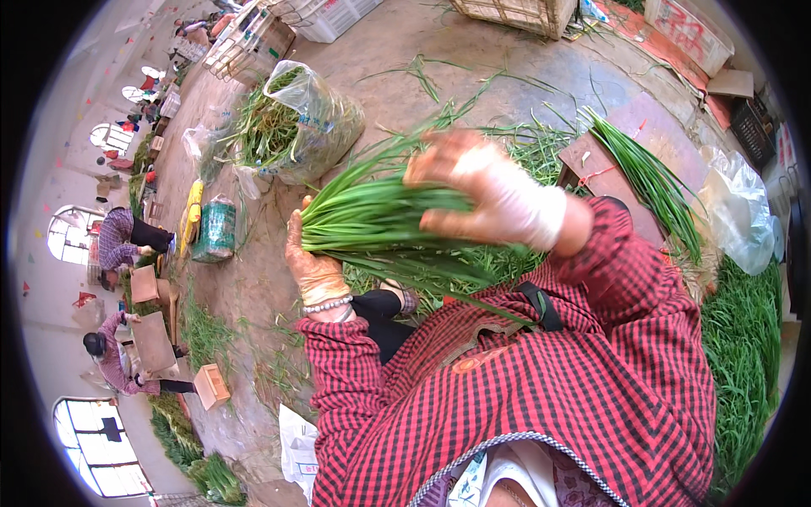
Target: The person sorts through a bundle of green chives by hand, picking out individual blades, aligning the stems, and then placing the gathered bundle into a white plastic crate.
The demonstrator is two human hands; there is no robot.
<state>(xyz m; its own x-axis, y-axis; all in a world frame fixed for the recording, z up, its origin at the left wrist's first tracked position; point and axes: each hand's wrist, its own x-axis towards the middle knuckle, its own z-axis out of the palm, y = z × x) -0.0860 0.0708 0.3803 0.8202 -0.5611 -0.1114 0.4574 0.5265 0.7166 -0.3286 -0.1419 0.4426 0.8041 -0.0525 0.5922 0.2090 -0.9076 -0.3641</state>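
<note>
My left hand, in a thin glove with a beaded bracelet at the wrist, grips a bunch of garlic chives near its pale stem ends. The long green leaves fan out to the right across my lap. Over those leaves is my right hand, also gloved and somewhat blurred by motion. Its thumb and fingers are spread apart, and it grips nothing that I can see. Beyond my right arm, a smaller bundle of chives rests across a small brown stool or board.
A clear bag of plant trimmings stands ahead on the left, near a green roll of twine. Loose leaves litter the floor. More chives are heaped at my right below a plastic bag. Other people work at far left.
</note>
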